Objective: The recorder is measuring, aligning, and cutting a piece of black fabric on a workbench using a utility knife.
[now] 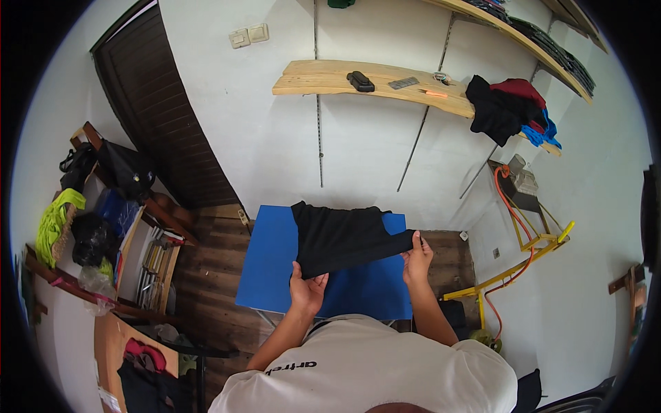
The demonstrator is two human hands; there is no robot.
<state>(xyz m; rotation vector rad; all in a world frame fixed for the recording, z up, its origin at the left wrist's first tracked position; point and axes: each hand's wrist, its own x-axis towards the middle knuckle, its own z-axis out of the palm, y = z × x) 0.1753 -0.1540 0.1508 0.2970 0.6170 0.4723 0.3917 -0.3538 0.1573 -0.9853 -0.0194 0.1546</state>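
Observation:
A black cloth garment (348, 237) is spread over the blue tabletop (265, 261) in front of me, its far part lying toward the wall. Which kind of garment it is, I cannot tell. Its near left corner is pinched in my left hand (308, 289), thumb on top and fingers partly under the fabric. At the near right corner my right hand (417, 261) grips the cloth between thumb and fingers. The near edge runs stretched between both hands, slanting up to the right.
A wooden shelf (372, 77) on the wall carries small items and a heap of dark, red and blue clothes (509, 107). Left stand a dark door (162, 103) and a cluttered rack (117, 220). A yellow metal frame (509, 272) with an orange hose stands right.

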